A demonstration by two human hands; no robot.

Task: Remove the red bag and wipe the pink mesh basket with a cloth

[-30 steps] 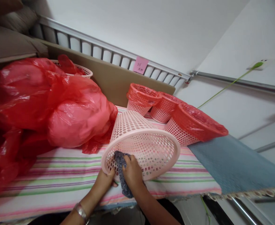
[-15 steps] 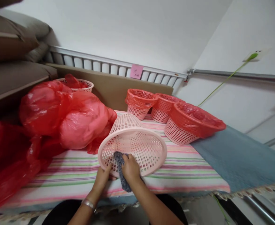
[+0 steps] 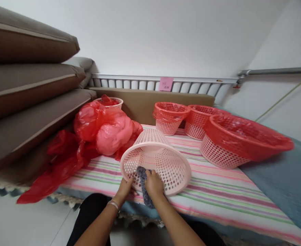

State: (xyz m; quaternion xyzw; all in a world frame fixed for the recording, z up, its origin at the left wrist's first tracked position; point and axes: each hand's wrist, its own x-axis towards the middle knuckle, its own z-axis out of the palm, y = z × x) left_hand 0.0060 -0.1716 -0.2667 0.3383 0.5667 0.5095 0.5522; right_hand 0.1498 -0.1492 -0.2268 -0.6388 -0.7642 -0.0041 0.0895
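Note:
A pale pink perforated plastic basket (image 3: 177, 160) lies on its side on a striped cloth (image 3: 217, 191), its mouth facing me. My left hand (image 3: 126, 187) grips the lower left of its rim, the thumb inside and the other fingers mostly hidden beneath. In my right hand (image 3: 153, 184) is a dark grey cloth rag (image 3: 145, 196), bunched up and pressed against the inner wall near the lower rim. Part of the rag hangs down over the rim toward me.
Three baskets lined with red plastic bags stand at right, the nearest basket (image 3: 223, 150) largest in view. Crumpled red plastic bags (image 3: 112, 133) lie at left, before another basket (image 3: 118, 105). Stacked brown cushions (image 3: 32, 78) rise at far left. A pink note (image 3: 166, 83) hangs on the radiator (image 3: 132, 83).
The view has swung left, so everything sits further right and more of the cushions shows. My left hand still grips the rim, and my right hand keeps the rag inside the basket.

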